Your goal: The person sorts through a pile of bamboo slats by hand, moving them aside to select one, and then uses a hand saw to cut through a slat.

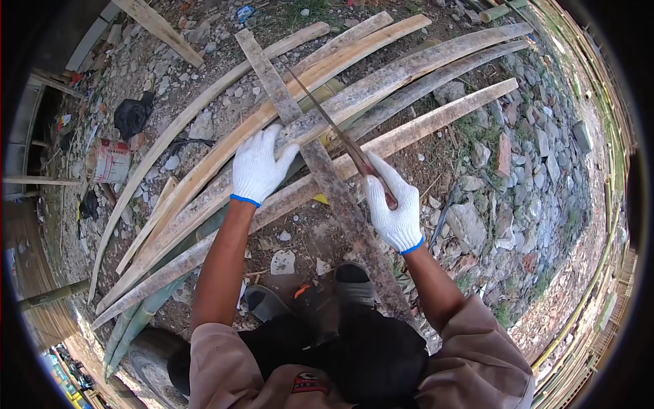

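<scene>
My right hand [395,210], in a white knit glove with a blue cuff, is closed around the handle of a hand saw [351,146]. The narrow blade slants up and left across a mottled wooden plank [402,73]. My left hand [260,167], gloved the same way, grips that plank just left of the blade, thumb on the near side and fingers over the top. Beneath it, a stained crosspiece board [340,201] runs diagonally from the upper left down toward my feet. The saw's teeth are too fine to make out.
More long planks [443,117] lie side by side on stony ground. Green bamboo poles [139,317] stick out at lower left, near a tyre [153,365]. A dented tin [110,161] and a black plastic bag [133,116] sit left. Rubble [470,228] covers the right side.
</scene>
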`<state>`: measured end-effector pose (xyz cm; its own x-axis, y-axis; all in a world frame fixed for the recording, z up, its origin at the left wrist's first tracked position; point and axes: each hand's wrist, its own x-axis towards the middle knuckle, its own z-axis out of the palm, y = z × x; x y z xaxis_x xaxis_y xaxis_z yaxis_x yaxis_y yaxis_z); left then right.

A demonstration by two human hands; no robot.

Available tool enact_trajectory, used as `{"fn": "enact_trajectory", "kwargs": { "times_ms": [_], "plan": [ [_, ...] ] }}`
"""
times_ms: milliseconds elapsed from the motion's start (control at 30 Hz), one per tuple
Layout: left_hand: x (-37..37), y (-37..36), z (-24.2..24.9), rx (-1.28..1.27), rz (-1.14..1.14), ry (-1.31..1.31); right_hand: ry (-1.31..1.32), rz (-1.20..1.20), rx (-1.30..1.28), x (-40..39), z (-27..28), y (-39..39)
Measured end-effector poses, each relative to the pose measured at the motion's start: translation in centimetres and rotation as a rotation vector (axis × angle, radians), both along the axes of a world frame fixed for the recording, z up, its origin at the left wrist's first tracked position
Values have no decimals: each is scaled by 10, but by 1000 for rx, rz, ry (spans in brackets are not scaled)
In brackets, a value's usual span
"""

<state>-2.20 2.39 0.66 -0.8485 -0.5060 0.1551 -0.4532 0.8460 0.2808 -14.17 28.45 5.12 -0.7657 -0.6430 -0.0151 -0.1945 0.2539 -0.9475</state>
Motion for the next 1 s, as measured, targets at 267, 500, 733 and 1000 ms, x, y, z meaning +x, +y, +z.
{"fn": "enact_trajectory", "kwargs": {
  "times_ms": [267,500,733,1000],
  "plan": [
    [11,0,-4,-28,196,-257,71,-93,-34,12,-13,19],
    [8,-20,23,128,122,-339,51,-72,-119,-1,-1,-26],
    [7,-26,20,160,145,-383,214,-68,51,34,16,74],
    [4,-36,25,203,88,-353,39,-90,-158,-3,6,-30]
  ]
}}
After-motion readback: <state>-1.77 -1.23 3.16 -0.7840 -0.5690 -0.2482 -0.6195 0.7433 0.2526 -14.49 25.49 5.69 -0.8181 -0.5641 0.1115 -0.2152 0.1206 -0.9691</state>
